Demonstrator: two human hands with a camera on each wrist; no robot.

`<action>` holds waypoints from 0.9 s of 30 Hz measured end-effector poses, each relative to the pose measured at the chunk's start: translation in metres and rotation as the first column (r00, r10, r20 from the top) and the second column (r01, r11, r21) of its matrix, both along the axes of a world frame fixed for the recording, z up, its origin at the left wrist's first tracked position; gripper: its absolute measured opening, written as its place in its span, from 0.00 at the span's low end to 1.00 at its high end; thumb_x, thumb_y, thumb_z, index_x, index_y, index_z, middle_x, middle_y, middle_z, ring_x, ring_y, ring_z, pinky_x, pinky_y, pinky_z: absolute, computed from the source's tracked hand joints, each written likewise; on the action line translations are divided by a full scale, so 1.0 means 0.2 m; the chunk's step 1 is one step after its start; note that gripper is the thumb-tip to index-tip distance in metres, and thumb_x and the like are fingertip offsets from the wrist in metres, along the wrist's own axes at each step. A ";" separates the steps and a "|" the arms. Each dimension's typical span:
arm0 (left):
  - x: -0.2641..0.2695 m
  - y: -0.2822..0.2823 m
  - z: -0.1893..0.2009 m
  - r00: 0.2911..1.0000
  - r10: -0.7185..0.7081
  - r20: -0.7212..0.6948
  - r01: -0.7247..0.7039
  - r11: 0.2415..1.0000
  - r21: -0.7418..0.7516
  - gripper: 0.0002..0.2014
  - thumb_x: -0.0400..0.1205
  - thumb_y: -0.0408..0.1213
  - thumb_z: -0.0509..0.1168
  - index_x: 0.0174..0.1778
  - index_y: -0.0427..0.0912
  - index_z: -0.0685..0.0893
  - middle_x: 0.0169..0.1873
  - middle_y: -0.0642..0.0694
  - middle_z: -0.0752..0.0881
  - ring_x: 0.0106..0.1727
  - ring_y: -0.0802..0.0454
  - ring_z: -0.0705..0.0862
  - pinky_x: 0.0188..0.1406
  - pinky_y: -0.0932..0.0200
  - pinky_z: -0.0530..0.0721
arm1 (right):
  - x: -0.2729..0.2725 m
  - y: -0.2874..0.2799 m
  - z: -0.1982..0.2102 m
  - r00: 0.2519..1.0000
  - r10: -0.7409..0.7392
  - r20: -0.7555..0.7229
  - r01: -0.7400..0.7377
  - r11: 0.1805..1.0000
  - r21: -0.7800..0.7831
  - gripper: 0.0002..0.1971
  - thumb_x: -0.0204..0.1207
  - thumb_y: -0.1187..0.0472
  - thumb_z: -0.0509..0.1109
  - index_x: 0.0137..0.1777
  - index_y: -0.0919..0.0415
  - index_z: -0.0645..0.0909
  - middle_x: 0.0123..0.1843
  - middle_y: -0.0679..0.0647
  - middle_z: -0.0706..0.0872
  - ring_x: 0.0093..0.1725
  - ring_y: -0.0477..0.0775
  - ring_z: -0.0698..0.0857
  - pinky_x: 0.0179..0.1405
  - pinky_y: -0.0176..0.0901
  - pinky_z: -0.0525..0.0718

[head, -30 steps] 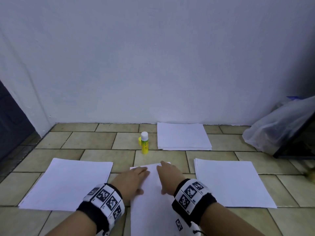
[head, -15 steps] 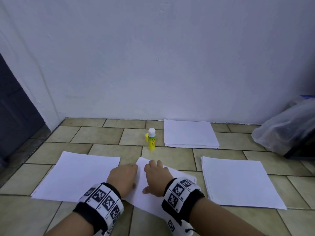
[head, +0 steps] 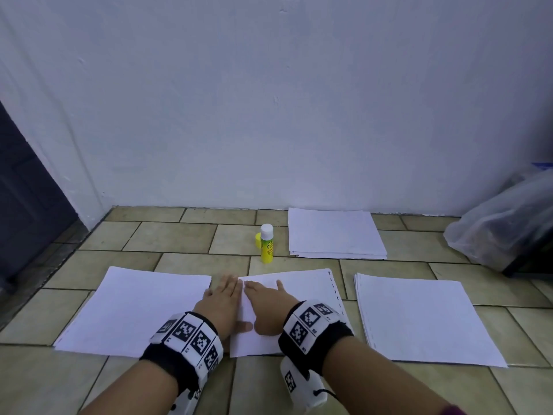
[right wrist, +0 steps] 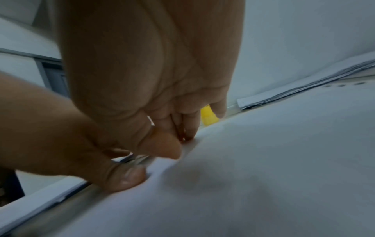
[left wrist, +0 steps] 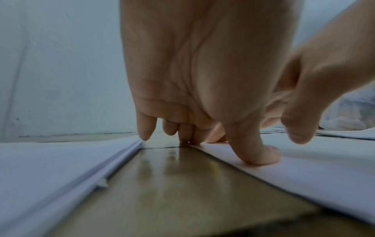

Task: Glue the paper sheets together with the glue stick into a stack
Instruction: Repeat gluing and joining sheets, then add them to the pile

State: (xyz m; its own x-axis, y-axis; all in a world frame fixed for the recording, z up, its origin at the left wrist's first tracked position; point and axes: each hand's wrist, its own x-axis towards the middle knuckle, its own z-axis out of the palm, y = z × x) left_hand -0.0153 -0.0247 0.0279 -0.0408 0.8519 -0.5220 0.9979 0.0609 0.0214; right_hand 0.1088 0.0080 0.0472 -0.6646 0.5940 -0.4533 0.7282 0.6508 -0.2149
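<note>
White paper sheet [head: 287, 298] lies on the tiled floor [head: 179, 238] between two paper piles; left hand [head: 223, 304] and right hand [head: 264, 307] press it flat, fingers straight and together. The glue stick [head: 266, 243] stands upright just beyond.

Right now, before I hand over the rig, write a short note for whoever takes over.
Left hand: open, flat at the left edge of the middle sheet, thumb on the paper.
Right hand: open, pressing flat on the same sheet.
Glue stick: upright on the tiled floor beyond the hands, its yellow cap off, beside it.
Paper: left pile, right pile, far pile.
Done: a sheet laid between the piles. Whether it carries glue cannot be told.
Left: glue, add sheets, press each.
</note>
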 end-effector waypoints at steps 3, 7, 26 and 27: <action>0.00 0.00 0.00 1.000 0.012 0.000 -0.012 1.000 -0.017 0.46 0.84 0.56 0.59 0.84 0.37 0.36 0.84 0.44 0.36 0.84 0.49 0.35 0.82 0.44 0.45 | 0.12 0.06 0.00 0.995 -0.097 -0.018 0.097 0.995 -0.018 0.35 0.79 0.65 0.60 0.84 0.64 0.49 0.86 0.52 0.48 0.84 0.51 0.54 0.82 0.63 0.40; 0.00 0.00 0.02 1.000 0.008 -0.008 -0.008 0.999 -0.032 0.46 0.84 0.57 0.58 0.84 0.38 0.35 0.84 0.45 0.35 0.84 0.49 0.33 0.82 0.43 0.43 | 0.36 0.16 0.00 0.962 -0.272 -0.032 0.271 0.962 -0.031 0.32 0.80 0.63 0.56 0.84 0.60 0.51 0.86 0.50 0.49 0.84 0.51 0.54 0.82 0.58 0.40; 0.05 -0.01 0.11 0.975 -0.218 0.054 0.206 0.964 0.170 0.41 0.77 0.49 0.72 0.82 0.46 0.57 0.80 0.47 0.60 0.80 0.47 0.62 0.76 0.50 0.67 | 0.36 0.15 0.01 0.906 -0.409 0.108 0.355 0.874 0.332 0.25 0.73 0.47 0.70 0.66 0.60 0.74 0.67 0.57 0.70 0.69 0.59 0.70 0.53 0.49 0.74; 0.06 -0.01 0.12 0.970 -0.234 0.062 0.224 0.965 0.134 0.38 0.78 0.49 0.71 0.80 0.46 0.61 0.78 0.47 0.64 0.76 0.48 0.67 0.72 0.51 0.71 | 0.34 0.13 0.02 0.899 -0.426 0.103 0.375 0.869 0.321 0.23 0.75 0.51 0.69 0.67 0.61 0.72 0.68 0.58 0.69 0.69 0.60 0.70 0.52 0.47 0.74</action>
State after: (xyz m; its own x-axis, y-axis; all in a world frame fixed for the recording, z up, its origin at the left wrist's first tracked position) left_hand -0.0031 -0.0273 0.0520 0.1989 0.8927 -0.4043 0.9800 -0.1771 0.0911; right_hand 0.1774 0.0349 0.0506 -0.2718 0.9129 -0.3044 0.9473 0.3095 0.0823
